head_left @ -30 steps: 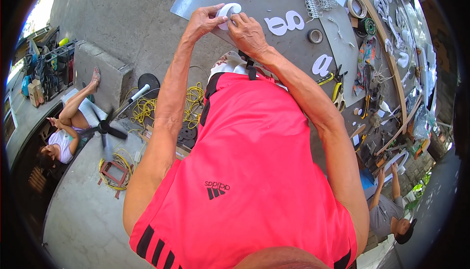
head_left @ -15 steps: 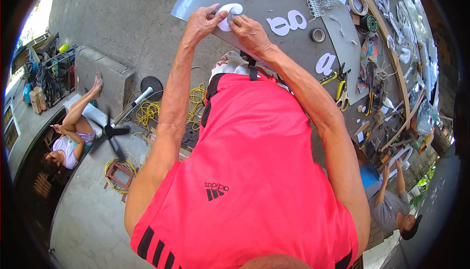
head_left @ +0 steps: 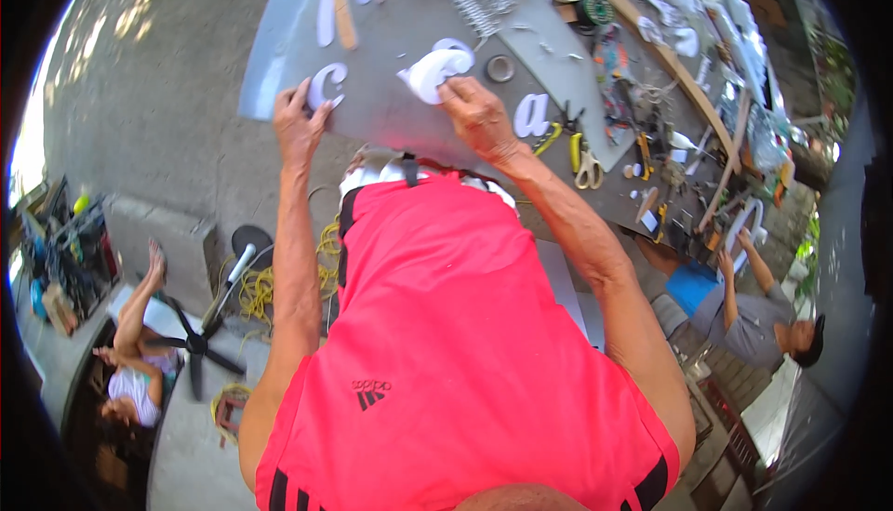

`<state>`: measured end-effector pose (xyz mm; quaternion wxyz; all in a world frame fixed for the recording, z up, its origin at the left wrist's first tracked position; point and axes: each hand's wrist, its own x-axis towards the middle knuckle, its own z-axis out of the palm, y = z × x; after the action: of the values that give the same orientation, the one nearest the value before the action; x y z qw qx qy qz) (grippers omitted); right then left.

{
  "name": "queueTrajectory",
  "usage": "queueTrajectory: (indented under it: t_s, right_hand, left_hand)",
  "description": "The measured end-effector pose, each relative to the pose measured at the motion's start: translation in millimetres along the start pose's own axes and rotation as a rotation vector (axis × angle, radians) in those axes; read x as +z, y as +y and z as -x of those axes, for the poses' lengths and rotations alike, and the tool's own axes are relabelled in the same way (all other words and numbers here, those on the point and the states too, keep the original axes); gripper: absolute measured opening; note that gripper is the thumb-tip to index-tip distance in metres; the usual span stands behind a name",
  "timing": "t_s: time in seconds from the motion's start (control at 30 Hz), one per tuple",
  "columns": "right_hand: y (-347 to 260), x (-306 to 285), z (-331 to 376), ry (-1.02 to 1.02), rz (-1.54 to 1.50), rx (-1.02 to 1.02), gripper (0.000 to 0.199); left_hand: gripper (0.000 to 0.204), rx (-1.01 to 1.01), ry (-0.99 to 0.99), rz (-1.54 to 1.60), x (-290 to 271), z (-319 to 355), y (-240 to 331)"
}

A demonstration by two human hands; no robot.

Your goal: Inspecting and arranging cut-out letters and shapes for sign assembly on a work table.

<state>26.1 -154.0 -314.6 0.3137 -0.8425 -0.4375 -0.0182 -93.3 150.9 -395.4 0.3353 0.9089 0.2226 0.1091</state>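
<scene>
From the head camera, the left hand [head_left: 298, 125] lies flat with open fingers on the grey sheet [head_left: 391, 106], touching a white cut-out letter [head_left: 326, 85] at the sheet's near edge. The right hand [head_left: 476, 116] pinches the edge of another white letter [head_left: 433, 72] lying mid-sheet. Scissors [head_left: 586, 165] and tape rolls [head_left: 499, 68] sit on the bench [head_left: 642, 185] to the right.

- Curved cut-out letter [head_left: 327, 86] lies on the surface [head_left: 391, 120], under the left hand [head_left: 298, 125]
- Rounded cut-out letter [head_left: 433, 72] lies right of it, under the right hand [head_left: 479, 116]
- Tape ring [head_left: 499, 68] sits just right of that
- Scissors [head_left: 584, 165] lie further right
</scene>
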Motion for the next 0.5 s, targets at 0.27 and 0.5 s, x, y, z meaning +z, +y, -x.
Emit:
queueTrajectory:
  t_s: [0.27, 0.5]
  right_hand:
    - [51.2, -57.1, 29.9, 0.046, 0.118, 0.11, 0.021]
    - [104.6, -102.6, 46.6, 0.028, 0.221, 0.172, 0.022]
  left_hand:
    - [0.051, -0.004, -0.047, -0.011, -9.0, 3.9, 10.0]
    - [0.041, 0.082, 0.204, -0.204, 2.9, 3.1, 27.8]
